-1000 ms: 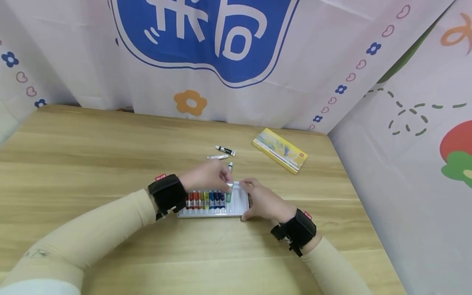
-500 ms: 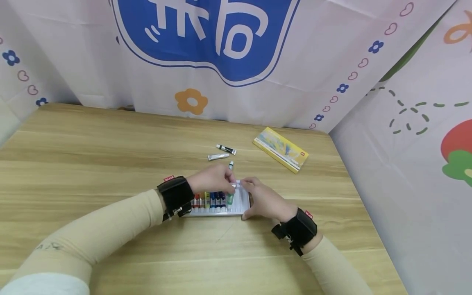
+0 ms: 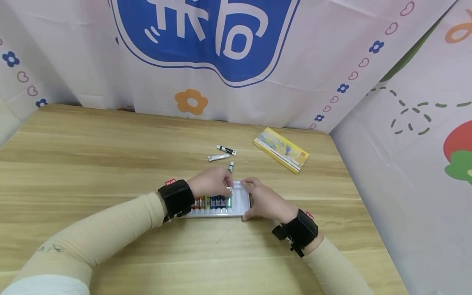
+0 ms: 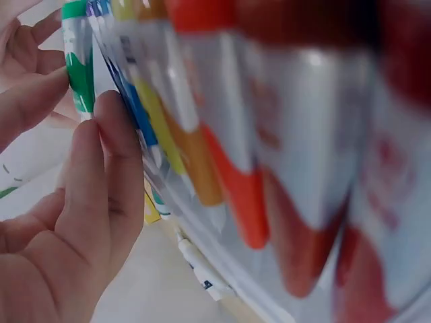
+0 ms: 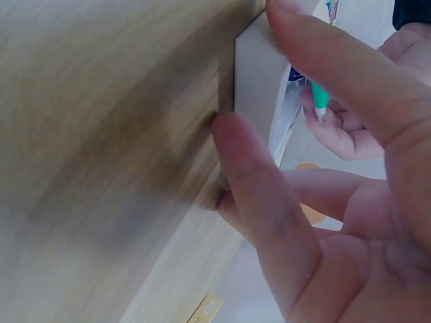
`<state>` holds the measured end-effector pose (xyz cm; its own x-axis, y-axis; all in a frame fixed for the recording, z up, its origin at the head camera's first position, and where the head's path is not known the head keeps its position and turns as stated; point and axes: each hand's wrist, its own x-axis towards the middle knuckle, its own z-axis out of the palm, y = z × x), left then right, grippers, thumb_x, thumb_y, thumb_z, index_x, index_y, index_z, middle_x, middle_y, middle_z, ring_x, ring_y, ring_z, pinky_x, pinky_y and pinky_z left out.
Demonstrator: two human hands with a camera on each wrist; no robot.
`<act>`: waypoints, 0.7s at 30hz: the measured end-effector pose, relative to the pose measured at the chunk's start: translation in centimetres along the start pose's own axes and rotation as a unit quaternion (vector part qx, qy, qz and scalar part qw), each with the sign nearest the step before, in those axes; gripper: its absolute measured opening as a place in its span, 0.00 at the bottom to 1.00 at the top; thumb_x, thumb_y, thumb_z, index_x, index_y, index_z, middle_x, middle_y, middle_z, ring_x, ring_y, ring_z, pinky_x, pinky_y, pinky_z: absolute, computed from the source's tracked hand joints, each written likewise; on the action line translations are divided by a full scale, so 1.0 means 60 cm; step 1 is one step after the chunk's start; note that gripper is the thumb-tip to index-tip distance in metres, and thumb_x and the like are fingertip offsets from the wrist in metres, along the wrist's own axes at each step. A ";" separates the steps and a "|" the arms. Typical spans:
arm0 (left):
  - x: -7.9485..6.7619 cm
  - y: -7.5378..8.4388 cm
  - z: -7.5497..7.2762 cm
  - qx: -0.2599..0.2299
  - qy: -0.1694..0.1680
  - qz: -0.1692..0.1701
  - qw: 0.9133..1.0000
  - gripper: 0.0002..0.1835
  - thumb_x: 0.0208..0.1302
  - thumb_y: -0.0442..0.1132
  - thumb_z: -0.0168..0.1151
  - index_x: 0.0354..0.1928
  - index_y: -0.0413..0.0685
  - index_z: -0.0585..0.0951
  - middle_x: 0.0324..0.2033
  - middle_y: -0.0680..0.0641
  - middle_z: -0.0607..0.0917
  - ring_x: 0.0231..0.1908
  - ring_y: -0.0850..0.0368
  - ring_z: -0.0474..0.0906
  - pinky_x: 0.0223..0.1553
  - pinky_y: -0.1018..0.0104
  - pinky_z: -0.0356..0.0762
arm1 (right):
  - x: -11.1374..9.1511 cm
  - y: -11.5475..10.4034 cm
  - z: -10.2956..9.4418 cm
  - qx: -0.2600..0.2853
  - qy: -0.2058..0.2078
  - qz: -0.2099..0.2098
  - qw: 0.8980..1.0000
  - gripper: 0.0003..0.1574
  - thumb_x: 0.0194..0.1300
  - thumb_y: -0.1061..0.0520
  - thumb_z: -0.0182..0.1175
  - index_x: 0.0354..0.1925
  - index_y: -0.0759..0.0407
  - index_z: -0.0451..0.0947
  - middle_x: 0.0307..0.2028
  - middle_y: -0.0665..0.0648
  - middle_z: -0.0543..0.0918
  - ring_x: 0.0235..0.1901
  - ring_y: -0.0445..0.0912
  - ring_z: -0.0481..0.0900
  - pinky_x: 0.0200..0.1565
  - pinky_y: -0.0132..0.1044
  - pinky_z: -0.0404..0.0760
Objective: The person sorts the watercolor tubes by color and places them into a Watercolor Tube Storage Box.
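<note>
My left hand (image 3: 212,181) pinches a green paint tube (image 4: 81,70) by its end, between thumb and fingers. The tube's green part (image 3: 229,202) lies in a slot of the white paint tray (image 3: 241,200), just right of the dark blue tubes. A row of red, orange, yellow and blue paint tubes (image 4: 232,151) fills the tray's left part, partly hidden under my left hand and wrist. With my right hand (image 3: 267,201) I hold the tray's right end, thumb at the near corner and fingers at the far one. In the right wrist view, fingertips reach the tray's side wall (image 5: 259,74).
Beyond the tray lie a black-labelled paint tube (image 3: 226,150), a silvery tube (image 3: 218,157) and a dark-capped tube (image 3: 230,166) right behind my left fingers. A yellow box (image 3: 281,150) lies at the back right. Printed cloth (image 3: 236,98) hangs along the table's back edge.
The left hand has moved slightly right, then lower with the green tube, which now lies closer into the tray beside the blue ones. The right hand keeps its hold.
</note>
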<state>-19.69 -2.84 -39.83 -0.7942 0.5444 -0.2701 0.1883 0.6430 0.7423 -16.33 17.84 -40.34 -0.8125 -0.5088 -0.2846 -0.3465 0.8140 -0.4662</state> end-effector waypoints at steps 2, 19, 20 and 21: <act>-0.001 0.001 0.003 0.022 0.004 0.001 1.000 0.08 0.59 0.34 0.74 0.39 0.41 0.85 0.33 0.49 0.84 0.33 0.56 0.79 0.39 0.63 0.80 | -0.001 0.000 0.002 0.004 0.002 -0.003 1.000 0.65 0.47 0.55 0.84 0.76 0.68 0.60 0.73 0.67 0.63 0.67 0.58 0.70 0.66 0.48 0.71; -0.004 0.024 0.021 0.132 0.000 0.001 0.991 0.16 0.55 0.34 0.77 0.43 0.41 0.81 0.33 0.50 0.82 0.32 0.55 0.78 0.38 0.61 0.80 | -0.006 0.004 0.008 0.007 0.005 -0.024 1.000 0.64 0.47 0.56 0.84 0.75 0.70 0.60 0.72 0.69 0.63 0.67 0.58 0.70 0.67 0.49 0.70; -0.004 0.025 0.020 0.136 -0.001 0.005 0.991 0.16 0.55 0.35 0.78 0.42 0.42 0.81 0.34 0.50 0.82 0.33 0.56 0.77 0.39 0.61 0.80 | -0.006 0.004 0.007 0.007 0.006 -0.026 1.000 0.64 0.47 0.56 0.84 0.75 0.70 0.60 0.72 0.70 0.64 0.67 0.59 0.70 0.67 0.49 0.70; -0.003 0.026 0.019 0.136 -0.002 0.007 0.991 0.15 0.55 0.35 0.78 0.41 0.42 0.81 0.34 0.50 0.82 0.33 0.56 0.77 0.39 0.60 0.80 | -0.005 0.004 0.005 0.007 0.007 -0.028 1.000 0.64 0.47 0.56 0.84 0.74 0.71 0.60 0.71 0.70 0.64 0.67 0.59 0.70 0.67 0.49 0.70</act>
<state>-18.60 -1.30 -39.30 -0.7878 0.5563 -0.2645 0.3479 0.7562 0.5542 -16.05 18.09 -40.64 -0.7986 -0.5497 -0.2451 -0.3852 0.7798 -0.4935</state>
